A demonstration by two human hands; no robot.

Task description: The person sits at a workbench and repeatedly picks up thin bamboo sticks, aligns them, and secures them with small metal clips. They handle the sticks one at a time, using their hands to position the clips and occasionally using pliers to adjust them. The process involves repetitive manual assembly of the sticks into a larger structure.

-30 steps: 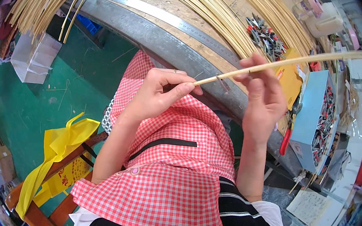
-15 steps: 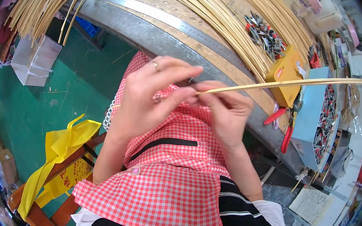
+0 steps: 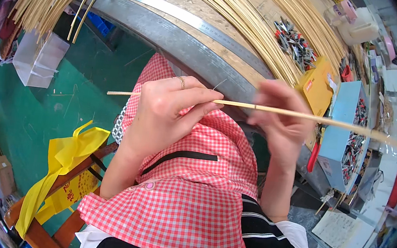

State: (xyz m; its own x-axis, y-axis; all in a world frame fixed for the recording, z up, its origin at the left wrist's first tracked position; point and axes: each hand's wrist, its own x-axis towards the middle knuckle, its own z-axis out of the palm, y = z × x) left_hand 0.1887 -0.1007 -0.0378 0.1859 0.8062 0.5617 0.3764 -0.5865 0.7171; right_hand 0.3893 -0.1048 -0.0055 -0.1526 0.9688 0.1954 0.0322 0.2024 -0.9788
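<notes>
My left hand (image 3: 168, 108), with a ring on one finger, pinches a long, thin bamboo strip (image 3: 237, 104) between thumb and fingertips. The strip lies nearly level across my lap, its short end past the left hand and its long end reaching far right. A dark mark shows on it just right of the pinch. A fine wire or thread (image 3: 220, 84) sticks up by the left fingertips. My right hand (image 3: 282, 119) is raised beside the strip, which passes in front of it; its fingers are smeared by motion. A red checked apron (image 3: 186, 191) covers my lap.
Bundles of bamboo strips (image 3: 211, 8), a steel ruler (image 3: 181, 15) and a pile of clips (image 3: 293, 44) lie on the bench. To the right stand a yellow box (image 3: 316, 86), a blue box (image 3: 337, 132) and red-handled pliers (image 3: 314, 154). A chair (image 3: 66, 231) stands left.
My right hand has left the left fingertips and moved right along the strip. The strip has tipped from rising rightward to nearly level, and its short end now shows left of the left hand.
</notes>
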